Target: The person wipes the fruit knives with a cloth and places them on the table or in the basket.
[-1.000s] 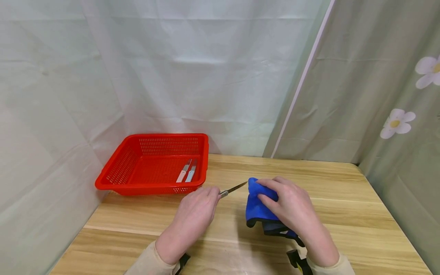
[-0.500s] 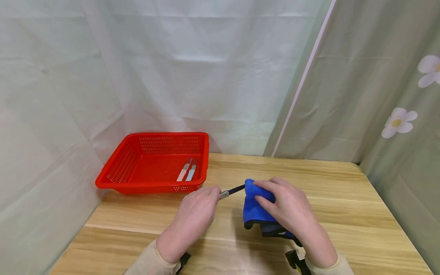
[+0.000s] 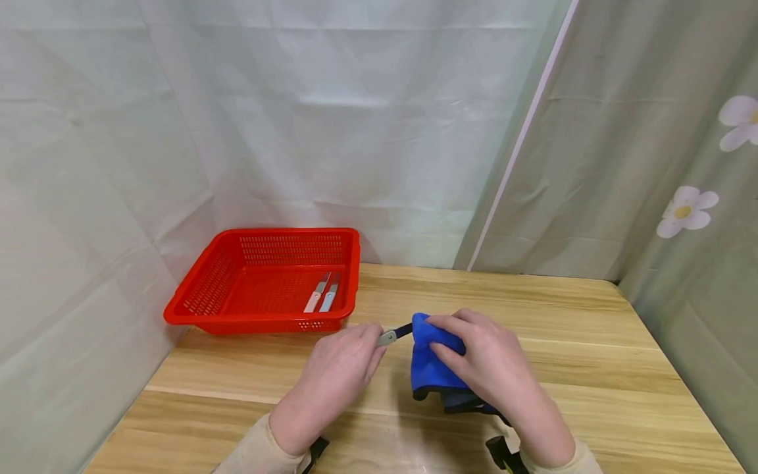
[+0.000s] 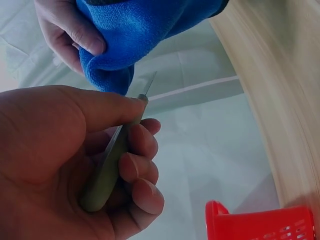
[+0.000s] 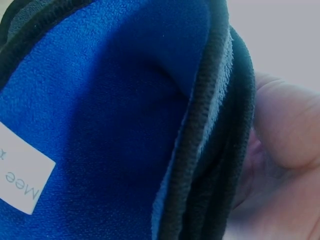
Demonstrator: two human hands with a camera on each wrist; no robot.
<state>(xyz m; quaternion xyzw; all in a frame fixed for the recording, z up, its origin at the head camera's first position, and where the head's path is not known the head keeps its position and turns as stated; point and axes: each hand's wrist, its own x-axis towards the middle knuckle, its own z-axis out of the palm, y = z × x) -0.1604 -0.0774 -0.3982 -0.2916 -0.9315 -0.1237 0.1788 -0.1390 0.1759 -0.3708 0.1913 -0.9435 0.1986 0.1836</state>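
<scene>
In the head view my left hand (image 3: 343, 355) grips a small knife (image 3: 387, 338) by its pale grey-green handle, blade pointing right. The left wrist view shows the fingers curled round that handle (image 4: 106, 175), thumb along its top, and the thin blade (image 4: 150, 83) beyond. My right hand (image 3: 482, 349) pinches a folded blue cloth (image 3: 435, 365) with dark edging between thumb and fingers. The blade's outer part is hidden behind the cloth's left end in the head view. Up close in the right wrist view, the blue cloth (image 5: 115, 115) hangs in folds and bears a white label (image 5: 22, 170).
A red plastic basket (image 3: 254, 322) stands at the back left of the wooden table (image 3: 568, 316). Inside it lie a pink-handled knife (image 3: 316, 294) and a light-blue-handled knife (image 3: 329, 294). Pale curtains (image 3: 331, 131) hang behind the table and along its sides.
My right hand and the cloth have moved left along the blade, covering more of it. The left hand has stayed almost in place, still gripping the knife.
</scene>
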